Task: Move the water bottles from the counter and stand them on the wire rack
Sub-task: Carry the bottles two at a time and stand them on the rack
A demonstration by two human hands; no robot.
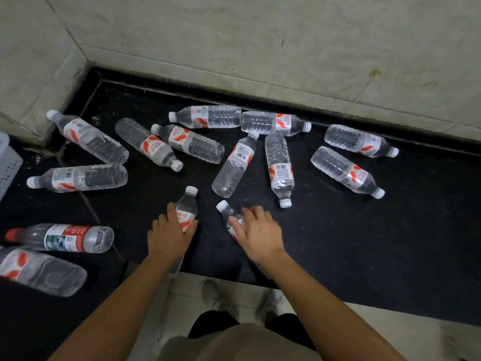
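Water bottles of clear ribbed plastic, white-capped with red-and-white labels, lie scattered on the black speckled worktop. A red-capped bottle lies at lower left. Lower centre, the left hand curls round the centre bottle; the right hand covers the neighbouring bottle, its grip unclear.

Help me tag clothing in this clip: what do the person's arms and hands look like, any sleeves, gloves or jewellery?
Both forearms are bare as far as the frame shows: no sleeves, no watch. The left hand and right hand are ungloved; no rings show, though the right is blurred.
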